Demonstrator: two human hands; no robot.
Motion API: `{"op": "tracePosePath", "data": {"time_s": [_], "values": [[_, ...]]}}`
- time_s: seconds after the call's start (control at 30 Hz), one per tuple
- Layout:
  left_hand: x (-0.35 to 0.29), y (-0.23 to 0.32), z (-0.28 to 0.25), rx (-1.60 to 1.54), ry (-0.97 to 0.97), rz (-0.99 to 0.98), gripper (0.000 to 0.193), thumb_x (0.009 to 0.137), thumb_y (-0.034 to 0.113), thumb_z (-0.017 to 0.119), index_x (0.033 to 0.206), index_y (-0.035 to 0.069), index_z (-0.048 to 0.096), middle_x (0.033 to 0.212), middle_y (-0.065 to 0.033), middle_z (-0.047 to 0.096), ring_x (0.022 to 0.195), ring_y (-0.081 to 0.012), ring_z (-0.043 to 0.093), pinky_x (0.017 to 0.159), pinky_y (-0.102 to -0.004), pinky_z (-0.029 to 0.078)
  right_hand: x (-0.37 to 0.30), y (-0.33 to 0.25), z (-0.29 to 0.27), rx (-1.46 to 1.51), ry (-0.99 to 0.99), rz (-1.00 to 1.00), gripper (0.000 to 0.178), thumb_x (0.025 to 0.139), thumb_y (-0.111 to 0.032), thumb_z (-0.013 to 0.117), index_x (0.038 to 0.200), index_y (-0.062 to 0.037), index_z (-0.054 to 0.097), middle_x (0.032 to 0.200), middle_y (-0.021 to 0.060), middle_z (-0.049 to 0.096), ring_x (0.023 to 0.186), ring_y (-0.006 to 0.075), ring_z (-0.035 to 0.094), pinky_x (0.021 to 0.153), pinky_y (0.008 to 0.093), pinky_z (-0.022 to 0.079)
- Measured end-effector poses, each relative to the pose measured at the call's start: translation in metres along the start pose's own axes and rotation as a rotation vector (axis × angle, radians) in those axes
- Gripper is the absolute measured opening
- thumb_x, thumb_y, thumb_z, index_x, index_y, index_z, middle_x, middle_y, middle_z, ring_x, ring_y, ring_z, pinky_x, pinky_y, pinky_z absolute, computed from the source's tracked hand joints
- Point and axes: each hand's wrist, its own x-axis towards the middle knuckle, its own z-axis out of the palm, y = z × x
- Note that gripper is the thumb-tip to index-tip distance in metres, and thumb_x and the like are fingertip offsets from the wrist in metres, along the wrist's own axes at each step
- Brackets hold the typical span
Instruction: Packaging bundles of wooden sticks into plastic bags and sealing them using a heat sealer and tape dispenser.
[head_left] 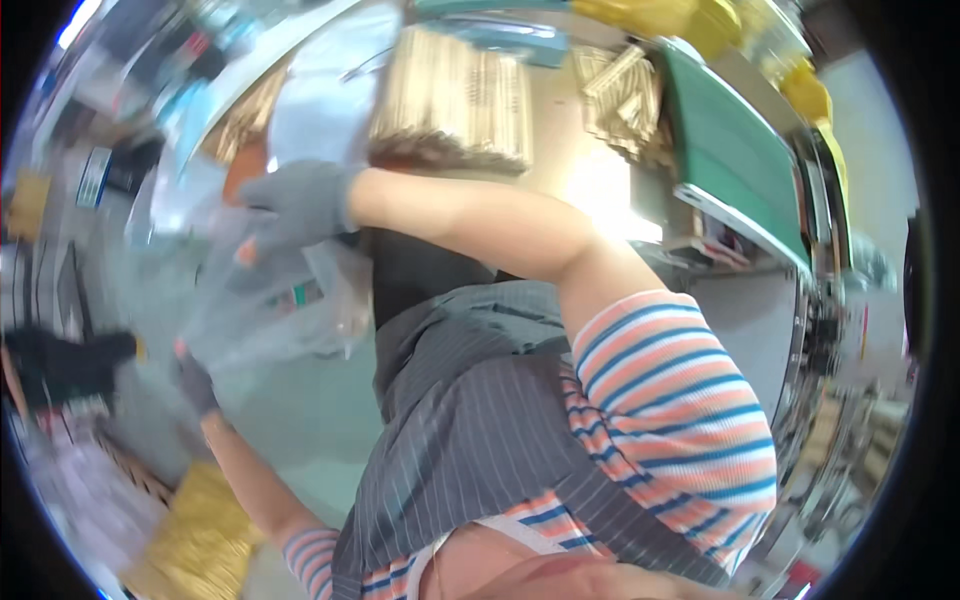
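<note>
A large clear plastic bag (280, 325) hangs in front of me on the left, crumpled and blurred. My right hand (300, 205), in a grey glove with a bare fingertip showing, reaches across to the bag's upper part, its fingers closed on the film. Lower and farther left, my left hand (197, 385) wears a similar glove and is at the bag's edge. Motion smears its fingers, so its hold cannot be made out. A small green-and-white patch shows at the bag; whether it lies inside or behind is unclear.
Stacks of flat tan bundles (455, 95) fill the bench beyond my right arm, beside a pale plastic sheet (330, 90). More bundles (620, 100) lie near a green board (735, 150). A gold-coloured package (200, 530) sits at lower left.
</note>
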Motion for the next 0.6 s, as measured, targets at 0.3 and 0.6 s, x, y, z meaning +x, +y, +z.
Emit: {"op": "tracePosePath", "data": {"time_s": [0.3, 0.6], "values": [[-0.002, 0.423, 0.016, -0.414, 0.210, 0.474, 0.047, 0.091, 0.030, 0.051, 0.122, -0.005, 0.048, 0.124, -0.0175, 0.053, 0.101, -0.0314, 0.055, 0.090, -0.0358, 0.042, -0.307, 0.272, -0.217, -0.503, 0.601, 1.986, 0.117, 0.051, -0.080, 0.064, 0.135, -0.0027, 0.036, 0.134, 0.0195, 0.038, 0.122, 0.0315, 0.041, 0.093, 0.0443, 0.039], [-0.111, 0.804, 0.245, -0.368, -0.675, 0.721, 0.069, 0.084, 0.052, 0.056, 0.124, -0.004, 0.048, 0.112, -0.0251, 0.057, 0.106, -0.0362, 0.056, 0.091, -0.0395, 0.043, -0.417, 0.325, -0.205, -0.051, 0.652, 1.847, 0.075, 0.073, -0.038, 0.059, 0.133, 0.0021, 0.038, 0.123, 0.0269, 0.052, 0.115, 0.0369, 0.052, 0.094, 0.0399, 0.041]]}}
